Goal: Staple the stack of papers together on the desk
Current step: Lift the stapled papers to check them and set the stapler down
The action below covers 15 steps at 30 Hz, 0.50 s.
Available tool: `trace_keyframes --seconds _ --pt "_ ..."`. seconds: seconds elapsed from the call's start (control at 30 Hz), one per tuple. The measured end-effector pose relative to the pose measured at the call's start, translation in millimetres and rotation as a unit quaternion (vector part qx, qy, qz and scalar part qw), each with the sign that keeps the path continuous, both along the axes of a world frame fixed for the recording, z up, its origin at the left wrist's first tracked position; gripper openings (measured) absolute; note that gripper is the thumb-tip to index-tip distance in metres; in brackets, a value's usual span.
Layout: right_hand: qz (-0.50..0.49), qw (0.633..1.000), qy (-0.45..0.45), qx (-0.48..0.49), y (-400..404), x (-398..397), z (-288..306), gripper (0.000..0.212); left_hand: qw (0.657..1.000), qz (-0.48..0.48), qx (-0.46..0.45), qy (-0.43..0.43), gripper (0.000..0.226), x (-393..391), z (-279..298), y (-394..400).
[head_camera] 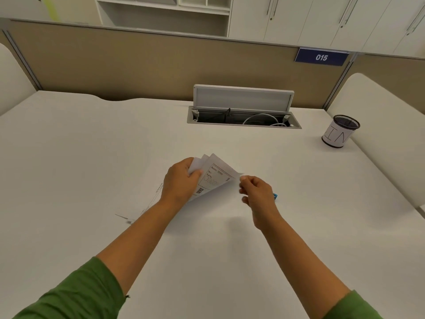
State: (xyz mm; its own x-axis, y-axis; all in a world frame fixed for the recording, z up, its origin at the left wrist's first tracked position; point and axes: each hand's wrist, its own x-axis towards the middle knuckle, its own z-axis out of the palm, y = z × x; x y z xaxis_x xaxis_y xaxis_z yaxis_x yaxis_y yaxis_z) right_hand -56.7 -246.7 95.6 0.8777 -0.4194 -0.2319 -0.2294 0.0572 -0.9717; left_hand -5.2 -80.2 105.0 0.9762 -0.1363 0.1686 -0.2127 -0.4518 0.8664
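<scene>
A stack of printed white papers (215, 174) lies on the white desk (92, 146), its far end lifted and fanned. My left hand (181, 180) grips the raised sheets from the left, thumb on top. At the right corner of the top sheet, my right hand (257, 192) pinches the paper's edge between thumb and forefinger. A small blue object (275, 195), perhaps the stapler, peeks out from behind my right hand and is mostly hidden. The lower end of the stack (138, 210) stays flat on the desk.
An open cable hatch (243, 107) with white cords sits at the back centre of the desk. A black mesh pen cup (340, 131) wrapped in paper stands at the back right. A beige partition (138, 65) closes the desk's far edge.
</scene>
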Motion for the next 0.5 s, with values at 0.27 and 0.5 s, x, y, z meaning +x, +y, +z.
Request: trace_keyframes --seconds 0.27,0.5 --pt "0.092 0.995 -0.022 -0.023 -9.1 -4.6 -24.9 0.004 0.994 -0.055 -0.096 -0.022 0.012 8.8 62.6 3.7" --pt "0.179 0.980 -0.081 -0.014 -7.0 6.5 -9.3 0.009 0.971 -0.062 -0.231 0.004 0.011 27.1 109.2 24.8"
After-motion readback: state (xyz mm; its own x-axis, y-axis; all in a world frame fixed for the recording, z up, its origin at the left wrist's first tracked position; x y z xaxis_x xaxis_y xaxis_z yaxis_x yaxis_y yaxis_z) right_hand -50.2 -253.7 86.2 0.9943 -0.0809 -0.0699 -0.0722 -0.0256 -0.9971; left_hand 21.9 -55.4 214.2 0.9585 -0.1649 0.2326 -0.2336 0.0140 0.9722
